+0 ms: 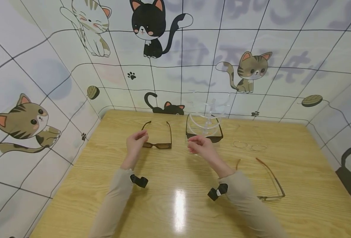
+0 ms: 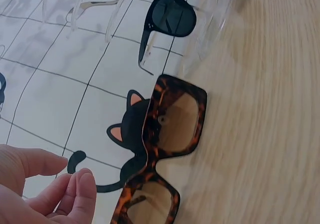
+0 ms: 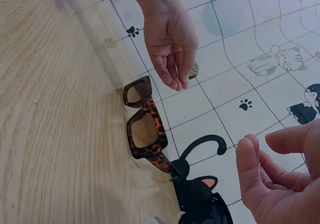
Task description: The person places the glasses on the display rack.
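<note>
Yellow wood makes the worktop [image 1: 163,178], bearing one clear stand [image 1: 207,123]; one pair of tortoiseshell sunglasses [image 1: 160,146] lies just right of the nearer left hand [image 1: 136,142], long axis running left to right. Three other pairs of glasses [image 1: 216,139] are farther right; the right hand [image 1: 203,147], like the left, has fingers slightly apart, holding nothing.
</note>
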Demonstrator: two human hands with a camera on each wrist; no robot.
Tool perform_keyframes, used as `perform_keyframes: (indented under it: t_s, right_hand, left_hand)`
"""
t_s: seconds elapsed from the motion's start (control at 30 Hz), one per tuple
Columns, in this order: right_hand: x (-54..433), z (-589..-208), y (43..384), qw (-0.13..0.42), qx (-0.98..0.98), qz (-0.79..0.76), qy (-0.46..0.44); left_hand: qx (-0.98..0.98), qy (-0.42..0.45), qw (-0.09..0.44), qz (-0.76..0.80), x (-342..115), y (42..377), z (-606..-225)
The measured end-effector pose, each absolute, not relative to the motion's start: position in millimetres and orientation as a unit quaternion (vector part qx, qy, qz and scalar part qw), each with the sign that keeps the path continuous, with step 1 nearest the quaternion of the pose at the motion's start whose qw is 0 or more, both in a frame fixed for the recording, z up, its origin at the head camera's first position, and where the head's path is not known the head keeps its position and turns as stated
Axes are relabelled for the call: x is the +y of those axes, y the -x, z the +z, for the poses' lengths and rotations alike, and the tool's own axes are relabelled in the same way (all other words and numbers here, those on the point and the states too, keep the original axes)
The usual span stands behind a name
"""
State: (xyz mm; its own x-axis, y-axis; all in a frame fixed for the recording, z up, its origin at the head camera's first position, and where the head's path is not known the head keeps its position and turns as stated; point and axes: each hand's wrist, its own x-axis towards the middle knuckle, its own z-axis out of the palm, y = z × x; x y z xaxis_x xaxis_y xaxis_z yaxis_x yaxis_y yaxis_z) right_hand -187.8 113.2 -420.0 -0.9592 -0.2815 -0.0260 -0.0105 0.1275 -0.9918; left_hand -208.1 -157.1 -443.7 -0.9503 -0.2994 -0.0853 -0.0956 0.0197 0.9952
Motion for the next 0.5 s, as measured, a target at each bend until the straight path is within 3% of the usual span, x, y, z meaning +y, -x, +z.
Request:
perform_keyframes:
  t_s: [0.5]
  right_hand:
    - [75,-444,204,0.135,0.754,-0.639,0.074]
  left_hand:
    - [-0.715,-0.186,0.1,-0.667,-192,211,-461]
